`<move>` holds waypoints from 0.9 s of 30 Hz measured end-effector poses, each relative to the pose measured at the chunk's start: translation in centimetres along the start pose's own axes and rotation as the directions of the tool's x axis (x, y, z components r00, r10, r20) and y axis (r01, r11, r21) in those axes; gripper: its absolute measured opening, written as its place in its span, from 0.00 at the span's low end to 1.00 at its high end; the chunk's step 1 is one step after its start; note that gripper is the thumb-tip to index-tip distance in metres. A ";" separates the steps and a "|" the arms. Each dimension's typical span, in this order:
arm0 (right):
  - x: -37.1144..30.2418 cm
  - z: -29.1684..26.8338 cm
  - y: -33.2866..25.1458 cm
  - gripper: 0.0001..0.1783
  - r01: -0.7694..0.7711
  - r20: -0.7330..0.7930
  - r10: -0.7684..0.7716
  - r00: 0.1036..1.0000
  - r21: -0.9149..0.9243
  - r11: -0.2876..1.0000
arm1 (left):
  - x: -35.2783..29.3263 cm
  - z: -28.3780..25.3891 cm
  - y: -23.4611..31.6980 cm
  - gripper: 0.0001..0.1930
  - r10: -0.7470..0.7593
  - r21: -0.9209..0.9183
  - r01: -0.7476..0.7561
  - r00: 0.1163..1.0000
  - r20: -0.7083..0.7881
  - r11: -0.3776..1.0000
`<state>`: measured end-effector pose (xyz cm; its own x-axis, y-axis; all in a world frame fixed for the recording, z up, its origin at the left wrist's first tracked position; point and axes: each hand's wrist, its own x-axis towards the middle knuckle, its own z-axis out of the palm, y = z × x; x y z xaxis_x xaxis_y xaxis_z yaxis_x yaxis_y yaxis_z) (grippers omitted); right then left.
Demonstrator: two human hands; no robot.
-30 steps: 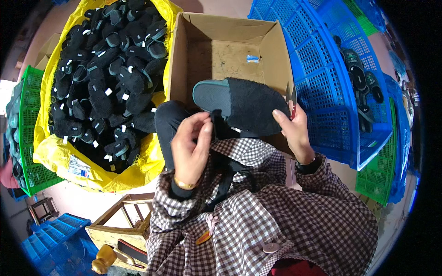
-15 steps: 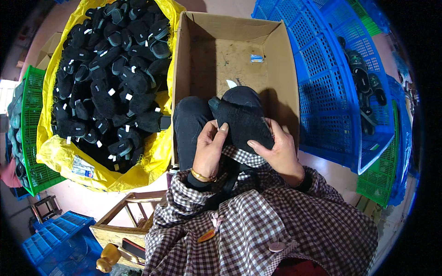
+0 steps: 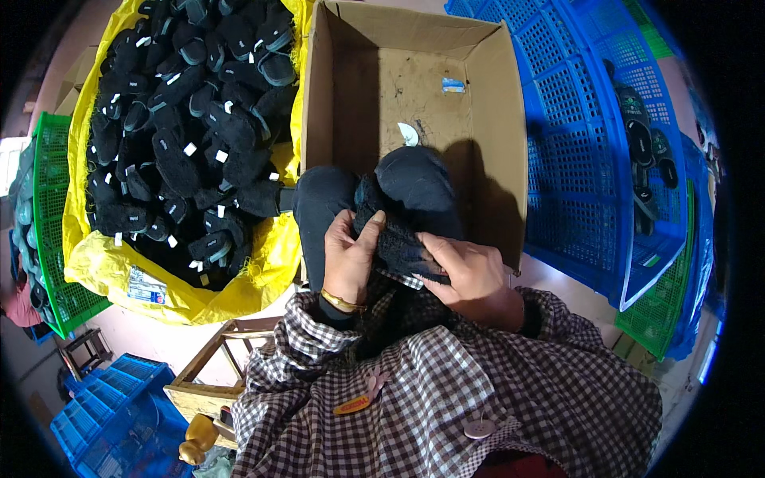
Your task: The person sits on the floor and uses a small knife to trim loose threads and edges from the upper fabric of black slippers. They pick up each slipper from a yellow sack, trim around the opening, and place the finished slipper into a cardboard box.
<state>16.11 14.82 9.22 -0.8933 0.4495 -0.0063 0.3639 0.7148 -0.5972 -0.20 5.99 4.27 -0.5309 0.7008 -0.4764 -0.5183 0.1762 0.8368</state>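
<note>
A black fuzzy slipper (image 3: 398,245) lies over my lap between both hands, its long side running from my knees toward my waist. My left hand (image 3: 347,261) grips its left edge, thumb on top and fingers curled beneath. On the opposite side my right hand (image 3: 470,275) is closed on the near end, thumb and fingers pressed to the fuzzy fabric. The fingertips of both hands are partly hidden. To my left, a yellow woven sack (image 3: 275,291) is heaped with similar black slippers (image 3: 175,159), many with small white tags.
Beyond my knees stands an open cardboard box (image 3: 418,52) with a white scrap (image 3: 409,134) and a small blue-white packet (image 3: 453,85) inside. Blue crates (image 3: 570,167) rise on the right, one holding dark footwear. A wooden stool (image 3: 203,390) and a blue crate (image 3: 119,422) stand lower left.
The slipper has been turned and drawn nearer my waist, now bunched rather than spread flat. My right hand has shifted left and closed over its near end.
</note>
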 end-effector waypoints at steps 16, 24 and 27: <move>3.8 3.3 -1.0 0.22 -0.201 0.076 0.188 0.979 0.231 0.952 | -0.9 -5.1 4.2 0.13 0.091 0.475 -0.224 0.953 0.288 0.851; 5.4 6.3 -0.3 0.26 -0.267 0.112 0.248 0.962 0.562 0.783 | -2.2 -2.4 4.8 0.13 0.400 0.832 -0.450 0.862 0.310 0.324; 7.2 6.0 0.0 0.22 -0.423 0.313 0.288 0.905 0.731 0.536 | -3.4 -0.5 4.4 0.12 0.467 0.894 -0.364 0.858 0.213 0.261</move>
<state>8.07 14.81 4.37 -0.7862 0.4451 -0.4286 0.3801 -0.1986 -0.9034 -1.02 4.00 9.39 -0.5545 0.8312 0.0394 0.6577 0.4088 0.6327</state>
